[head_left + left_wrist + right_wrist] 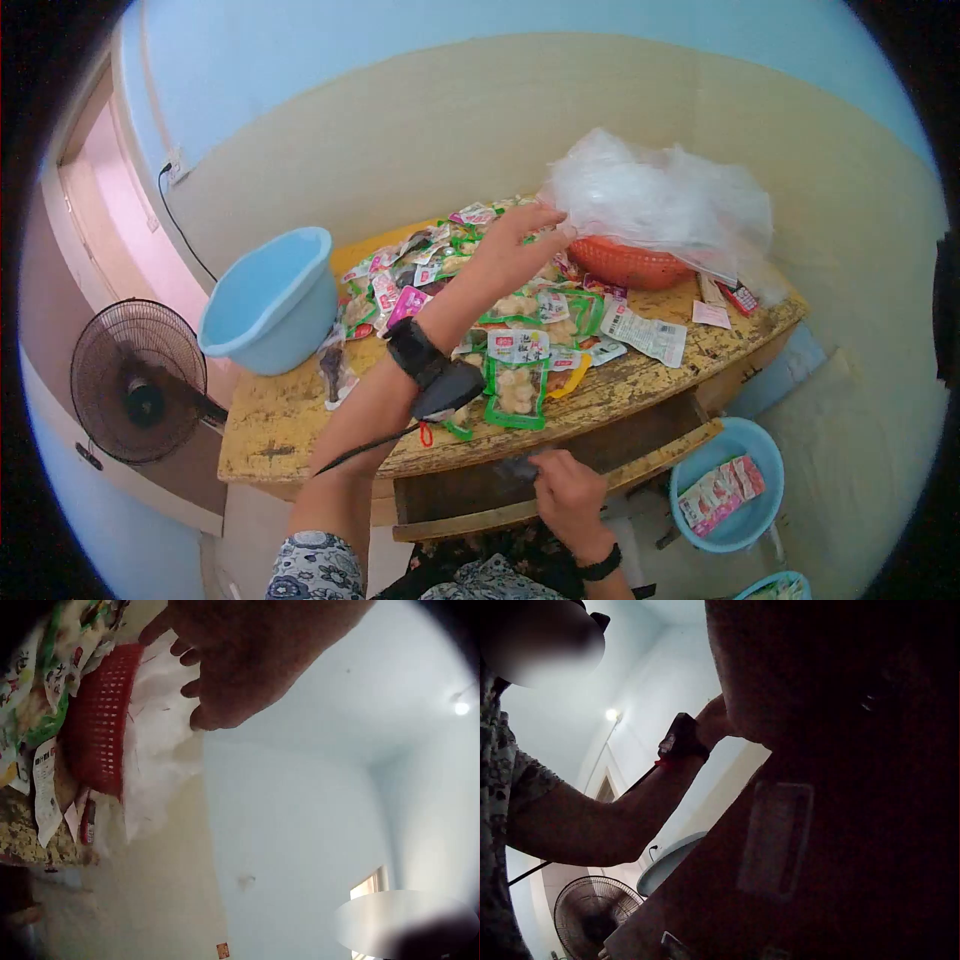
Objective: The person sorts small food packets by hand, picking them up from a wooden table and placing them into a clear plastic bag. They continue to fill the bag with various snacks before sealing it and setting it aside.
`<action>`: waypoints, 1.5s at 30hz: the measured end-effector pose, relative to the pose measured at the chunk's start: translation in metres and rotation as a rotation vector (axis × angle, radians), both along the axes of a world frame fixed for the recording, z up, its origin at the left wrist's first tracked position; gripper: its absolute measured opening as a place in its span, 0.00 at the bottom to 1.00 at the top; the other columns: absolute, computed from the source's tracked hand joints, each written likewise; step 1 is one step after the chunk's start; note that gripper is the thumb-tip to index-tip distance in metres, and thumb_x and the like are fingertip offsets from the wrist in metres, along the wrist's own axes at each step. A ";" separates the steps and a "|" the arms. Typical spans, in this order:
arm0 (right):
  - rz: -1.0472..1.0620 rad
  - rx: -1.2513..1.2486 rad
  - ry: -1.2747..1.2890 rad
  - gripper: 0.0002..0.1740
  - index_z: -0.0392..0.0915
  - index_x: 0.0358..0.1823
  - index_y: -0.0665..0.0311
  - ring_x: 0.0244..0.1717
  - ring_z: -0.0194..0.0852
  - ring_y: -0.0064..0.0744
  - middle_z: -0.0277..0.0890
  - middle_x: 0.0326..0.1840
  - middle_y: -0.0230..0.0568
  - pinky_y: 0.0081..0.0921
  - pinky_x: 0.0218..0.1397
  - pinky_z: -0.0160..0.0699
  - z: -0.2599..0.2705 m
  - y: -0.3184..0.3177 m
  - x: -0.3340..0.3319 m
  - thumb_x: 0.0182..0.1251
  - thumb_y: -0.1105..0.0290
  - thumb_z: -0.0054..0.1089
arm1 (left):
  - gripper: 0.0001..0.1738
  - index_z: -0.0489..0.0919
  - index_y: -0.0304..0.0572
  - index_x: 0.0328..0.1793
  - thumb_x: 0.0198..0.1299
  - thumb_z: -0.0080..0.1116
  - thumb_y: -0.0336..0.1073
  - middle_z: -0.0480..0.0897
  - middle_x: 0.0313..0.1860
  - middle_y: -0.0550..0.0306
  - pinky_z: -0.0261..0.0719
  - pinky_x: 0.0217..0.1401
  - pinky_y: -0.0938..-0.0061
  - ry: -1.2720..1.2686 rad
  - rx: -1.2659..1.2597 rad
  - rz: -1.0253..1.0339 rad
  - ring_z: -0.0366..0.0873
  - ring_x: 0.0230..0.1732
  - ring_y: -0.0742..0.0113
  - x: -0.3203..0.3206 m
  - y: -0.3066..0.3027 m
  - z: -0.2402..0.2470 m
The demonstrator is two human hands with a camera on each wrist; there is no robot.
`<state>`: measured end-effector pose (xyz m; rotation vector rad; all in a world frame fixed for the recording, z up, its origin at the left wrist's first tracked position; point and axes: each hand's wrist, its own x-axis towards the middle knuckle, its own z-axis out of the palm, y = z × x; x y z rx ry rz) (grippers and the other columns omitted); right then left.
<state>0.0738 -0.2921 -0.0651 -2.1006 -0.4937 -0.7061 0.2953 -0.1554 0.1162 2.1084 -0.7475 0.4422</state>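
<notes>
My left hand (520, 245) reaches across the wooden table, fingers spread at the near left edge of a heap of clear plastic bags (660, 200). The bags sit on a red-orange plastic basket (630, 262); in the left wrist view the fingers overlap the white plastic. Lower down, my right hand (572, 495) is over the open drawer (460, 520), its fingers curled and pinching a small dark, see-through plastic piece (517, 468). The right wrist view is very dark. Many sealed snack packets (517, 380) with green edges lie under and beside my left forearm.
A light blue basin (270, 300) stands at the table's left end, with a black fan (138, 382) beyond it. On the right, a blue basin (735, 435) below the table holds pink packets. White labelled wrappers (645, 333) lie near the table's front right.
</notes>
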 end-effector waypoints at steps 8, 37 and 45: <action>-0.004 -0.026 0.008 0.15 0.82 0.43 0.61 0.34 0.82 0.46 0.81 0.39 0.41 0.37 0.36 0.80 -0.002 0.000 -0.002 0.53 0.82 0.61 | 0.17 0.86 0.31 0.55 0.63 0.65 0.35 0.88 0.45 0.49 0.83 0.37 0.75 0.144 -0.391 0.171 0.85 0.36 0.70 0.052 0.006 -0.011; 0.125 0.448 0.290 0.09 0.79 0.50 0.68 0.33 0.85 0.28 0.82 0.46 0.44 0.24 0.37 0.83 0.019 0.024 -0.022 0.72 0.81 0.54 | 0.08 0.80 0.36 0.50 0.68 0.59 0.31 0.77 0.39 0.63 0.78 0.42 0.76 0.225 -1.266 0.034 0.78 0.41 0.73 -0.199 0.200 -0.088; 0.316 0.468 0.167 0.29 0.67 0.72 0.68 0.66 0.74 0.39 0.69 0.72 0.49 0.40 0.66 0.75 0.067 0.058 0.008 0.69 0.74 0.55 | 0.09 0.77 0.37 0.40 0.58 0.62 0.35 0.73 0.36 0.57 0.73 0.38 0.74 0.378 -1.126 -0.157 0.74 0.36 0.67 -0.254 0.214 -0.128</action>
